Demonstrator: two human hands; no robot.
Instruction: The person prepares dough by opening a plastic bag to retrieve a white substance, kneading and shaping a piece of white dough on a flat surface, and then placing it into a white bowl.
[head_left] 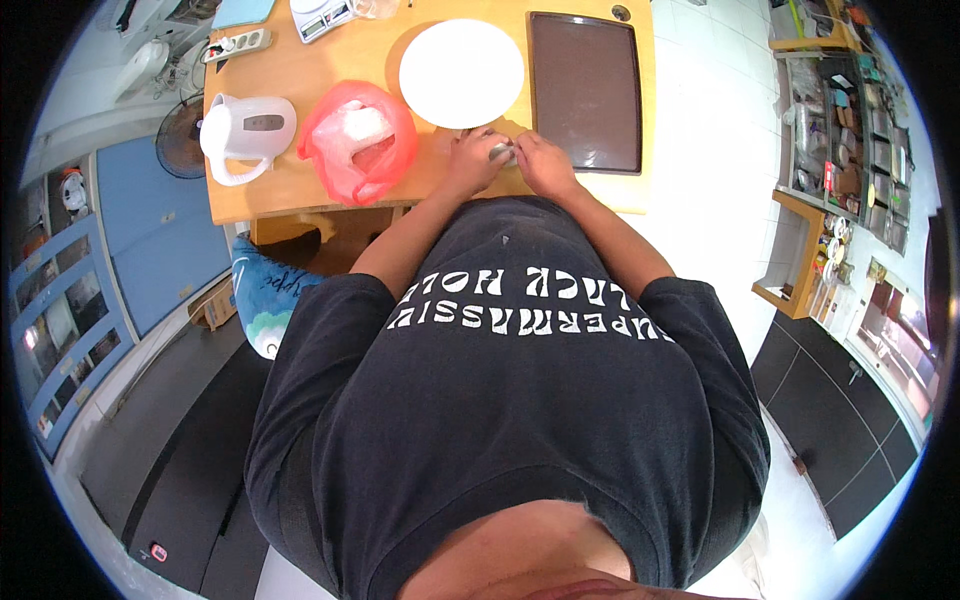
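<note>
Close in front of my body, at the table's near edge, my left hand (477, 160) and my right hand (542, 162) meet with fingers closed. Between their fingertips is a small pale grey thing (500, 151), too small to name. Just beyond the hands lies a round white plate or disc (462, 74). To the left of my left hand stands an open red plastic bag (350, 175) with something white inside. A dark brown rectangular tray (586, 92) lies to the right, beyond my right hand.
A white electric kettle (236, 160) stands at the table's left edge, near a power strip (238, 45). At the far side is a white kitchen scale (322, 15). A blue patterned cushion or cloth (268, 290) is below the wooden table (270, 205). Shelves (822, 135) stand right.
</note>
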